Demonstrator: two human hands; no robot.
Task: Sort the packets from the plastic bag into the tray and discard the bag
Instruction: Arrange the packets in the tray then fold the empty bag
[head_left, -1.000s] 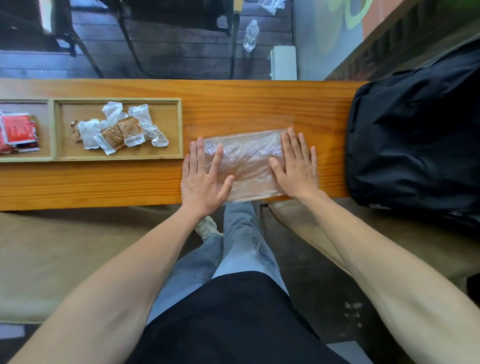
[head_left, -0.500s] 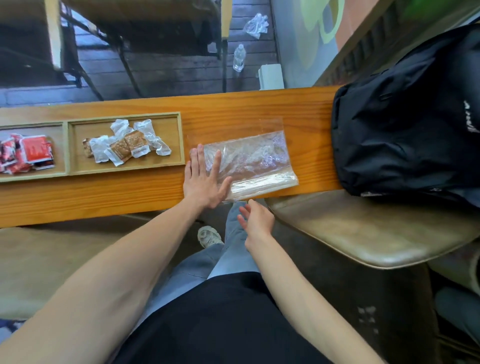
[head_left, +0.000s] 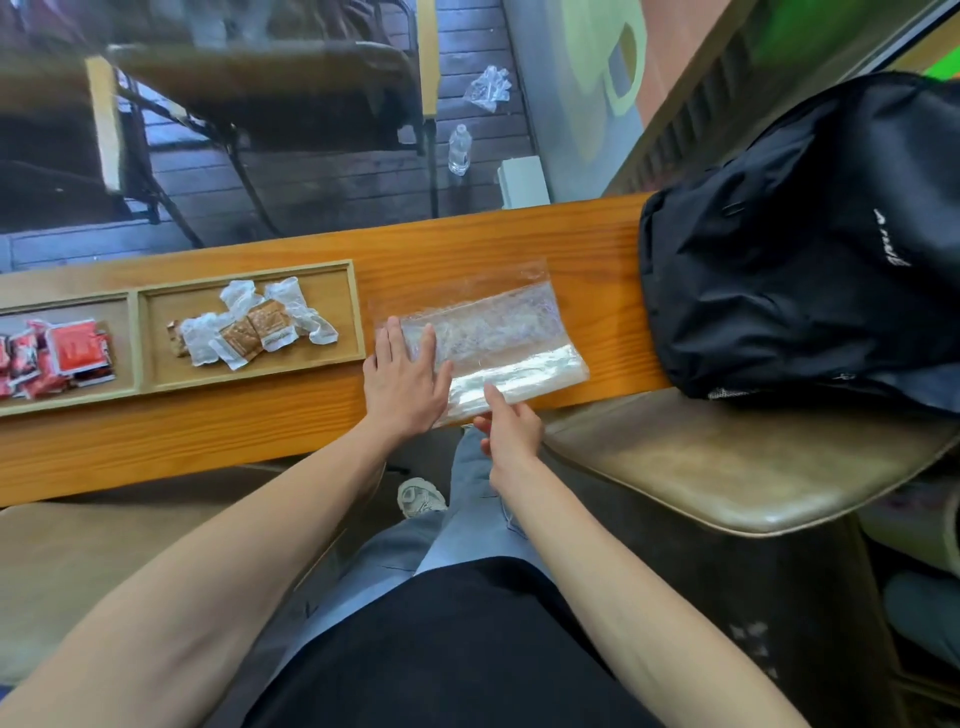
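Two hands: both at the near left end of the plastic bag (head_left: 488, 340).
Left fingers (head_left: 399, 343): spread flat; the left hand (head_left: 402, 382) presses the bag's left end onto the table (head_left: 218, 431), gripping nothing. Likely purpose: hold the film down.
Right fingers (head_left: 496, 400): loosely curled, index tip touching the bag's near edge; the right hand (head_left: 511, 428) has no closed grip. Judged to be reaching for that edge.
Bag: clear, flat, apparently empty, lying right of the tray (head_left: 358, 312).
Packets: brown and clear sachets (head_left: 254, 325) in the right compartment; red sachets (head_left: 57, 356) in the left. Sorting looks done; discarding remains.
Table: narrow wooden plank.
Surroundings: black backpack (head_left: 810, 249) at the right end, cushioned seat (head_left: 727, 467), dark plank floor beyond.
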